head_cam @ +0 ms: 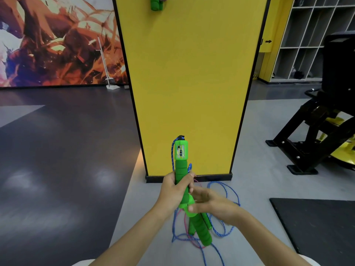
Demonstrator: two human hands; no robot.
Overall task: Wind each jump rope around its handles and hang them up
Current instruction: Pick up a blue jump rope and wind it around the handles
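My left hand (173, 191) grips a green foam jump-rope handle (181, 162) held upright, with a counter box at its top. A blue rope (173, 156) runs down its left side. My right hand (211, 203) sits just right of the handle's lower end, fingers loosely extended, thumb against a second green handle (201, 230) that points down toward the floor. Loose blue rope (228, 191) and a thin pink rope (185, 225) lie tangled on the grey floor below. A wound green-handled rope (157, 3) hangs high on the yellow pillar (192, 73).
A black and yellow exercise machine (317, 131) stands at the right. A black mat (318, 227) lies at the lower right. Grey cubby shelves (307, 35) fill the back right. A mural wall (57, 39) and a white stand (107, 73) are at the left.
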